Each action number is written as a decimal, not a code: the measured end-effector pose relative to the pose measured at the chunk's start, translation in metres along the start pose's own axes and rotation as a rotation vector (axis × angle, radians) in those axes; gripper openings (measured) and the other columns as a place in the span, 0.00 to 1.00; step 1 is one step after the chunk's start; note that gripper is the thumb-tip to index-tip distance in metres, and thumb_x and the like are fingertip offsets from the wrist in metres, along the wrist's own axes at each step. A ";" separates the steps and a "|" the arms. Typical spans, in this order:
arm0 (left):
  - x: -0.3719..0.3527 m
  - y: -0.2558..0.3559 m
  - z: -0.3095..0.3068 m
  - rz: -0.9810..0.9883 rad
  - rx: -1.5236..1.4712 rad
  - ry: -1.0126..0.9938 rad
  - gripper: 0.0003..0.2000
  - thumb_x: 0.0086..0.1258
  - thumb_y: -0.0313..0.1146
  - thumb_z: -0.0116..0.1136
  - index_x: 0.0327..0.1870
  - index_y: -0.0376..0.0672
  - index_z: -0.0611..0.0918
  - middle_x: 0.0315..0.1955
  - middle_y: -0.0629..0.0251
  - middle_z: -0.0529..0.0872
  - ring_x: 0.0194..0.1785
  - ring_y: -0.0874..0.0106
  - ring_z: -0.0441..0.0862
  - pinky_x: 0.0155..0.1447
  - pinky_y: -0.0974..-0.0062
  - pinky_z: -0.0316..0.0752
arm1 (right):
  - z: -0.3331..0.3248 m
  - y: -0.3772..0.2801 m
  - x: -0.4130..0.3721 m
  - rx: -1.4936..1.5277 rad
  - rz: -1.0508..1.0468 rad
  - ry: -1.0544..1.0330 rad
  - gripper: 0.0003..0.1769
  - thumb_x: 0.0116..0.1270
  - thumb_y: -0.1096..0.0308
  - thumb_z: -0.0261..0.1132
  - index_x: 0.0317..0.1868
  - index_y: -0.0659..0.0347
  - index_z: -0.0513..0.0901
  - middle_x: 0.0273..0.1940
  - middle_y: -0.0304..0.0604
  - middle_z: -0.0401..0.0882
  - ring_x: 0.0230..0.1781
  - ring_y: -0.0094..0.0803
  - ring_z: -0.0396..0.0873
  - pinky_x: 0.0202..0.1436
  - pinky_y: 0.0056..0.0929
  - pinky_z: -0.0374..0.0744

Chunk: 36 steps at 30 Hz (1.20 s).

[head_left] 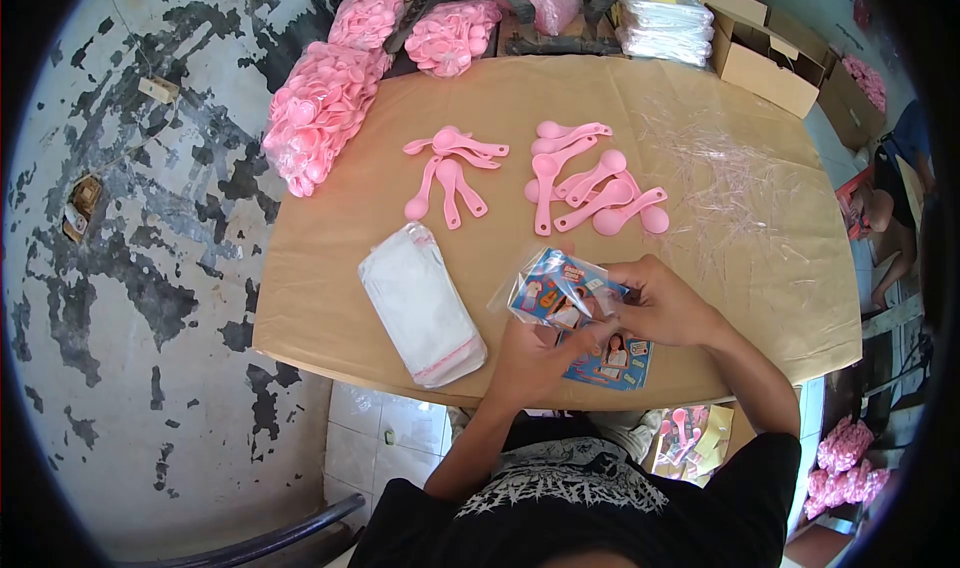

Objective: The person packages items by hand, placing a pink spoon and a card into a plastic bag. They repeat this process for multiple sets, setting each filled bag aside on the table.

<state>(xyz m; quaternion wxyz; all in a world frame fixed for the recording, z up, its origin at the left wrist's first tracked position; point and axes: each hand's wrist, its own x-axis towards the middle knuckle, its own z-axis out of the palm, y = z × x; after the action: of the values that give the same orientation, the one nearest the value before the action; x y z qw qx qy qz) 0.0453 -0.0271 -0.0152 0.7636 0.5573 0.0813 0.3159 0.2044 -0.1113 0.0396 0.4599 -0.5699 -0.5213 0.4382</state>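
Observation:
A clear plastic bag with a blue printed card (548,286) in it is held up between my two hands near the table's front edge. My left hand (540,360) grips the bag from below, its thumb across the front. At the bag's right end, the fingers of my right hand (660,303) are pinched on the card and bag. More blue cards (628,366) lie on the table just beneath. To the left is a stack of clear bags (422,303). Pink measuring spoons lie beyond my hands in a left group (450,176) and a right group (598,190).
Bulging bags of pink spoons (325,108) stand at the table's back left. Plastic packs (665,26) and a cardboard box (765,68) are along the back right. Thin clear strips (725,183) litter the table's right side. Another person (890,198) is at far right.

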 end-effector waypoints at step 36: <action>-0.007 -0.006 -0.021 0.305 -0.346 0.042 0.25 0.65 0.21 0.59 0.63 0.46 0.68 0.65 0.49 0.70 0.72 0.52 0.64 0.74 0.45 0.55 | -0.100 0.044 0.009 -1.216 -0.134 0.228 0.18 0.54 0.75 0.67 0.48 0.60 0.81 0.46 0.41 0.79 0.50 0.41 0.74 0.58 0.37 0.72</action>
<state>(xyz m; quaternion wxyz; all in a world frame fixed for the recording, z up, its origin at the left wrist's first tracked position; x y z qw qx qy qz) 0.0323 -0.0151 -0.0298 0.7893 0.4172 -0.0437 0.4483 0.3111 -0.1105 0.0159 0.1324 -0.7392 -0.6597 -0.0304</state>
